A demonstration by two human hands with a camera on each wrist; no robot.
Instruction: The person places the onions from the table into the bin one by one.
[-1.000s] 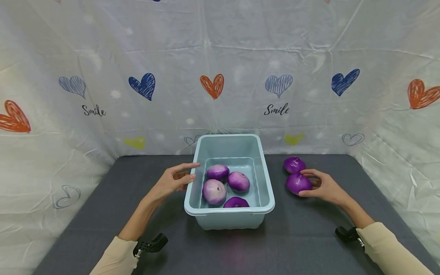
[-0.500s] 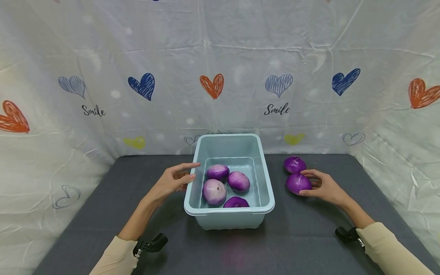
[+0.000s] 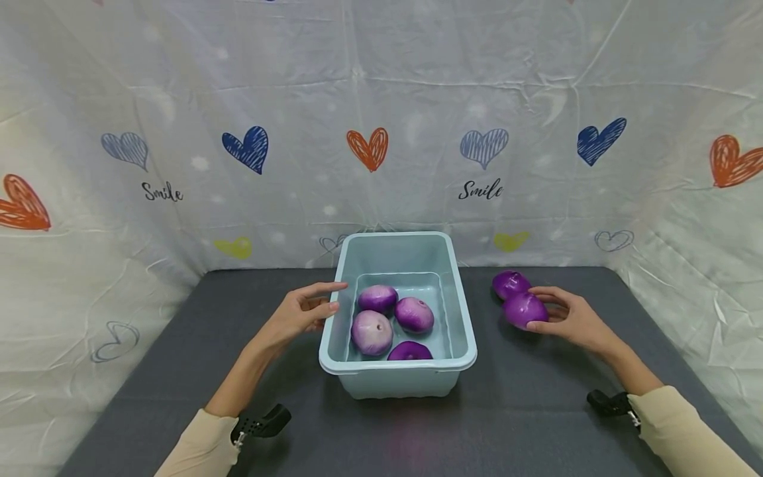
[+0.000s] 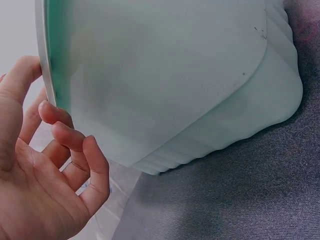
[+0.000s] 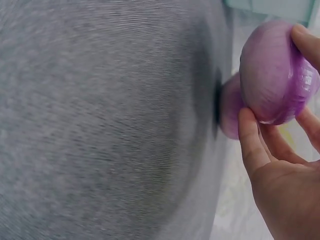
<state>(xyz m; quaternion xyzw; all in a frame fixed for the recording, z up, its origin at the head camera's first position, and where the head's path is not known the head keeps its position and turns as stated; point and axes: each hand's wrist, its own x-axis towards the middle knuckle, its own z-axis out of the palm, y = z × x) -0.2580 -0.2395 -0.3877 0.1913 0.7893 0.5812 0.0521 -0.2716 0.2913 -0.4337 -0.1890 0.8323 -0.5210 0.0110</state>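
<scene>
My right hand (image 3: 575, 322) holds a purple onion (image 3: 524, 311) between thumb and fingers. In the right wrist view this onion (image 5: 272, 75) is off the cloth. Just behind it a second purple onion (image 3: 510, 283) lies on the table, partly hidden. At the left side of a pale blue plastic bin (image 3: 396, 366), my left hand (image 3: 301, 311) grips the rim with thumb and index finger; its other fingers curl by the outer wall (image 4: 165, 75). Inside the bin lie several onions, among them a pale one (image 3: 372, 332) and a front one (image 3: 410, 351) partly cut off by the front rim.
A dark grey cloth (image 3: 405, 437) covers the table. A white curtain (image 3: 417, 79) printed with hearts hangs directly behind the table and along both sides. Black straps (image 3: 608, 403) sit at both wrists.
My right hand has risen slightly and shifted right, lifting the near onion off the table. My left hand and the bin have stayed in place.
</scene>
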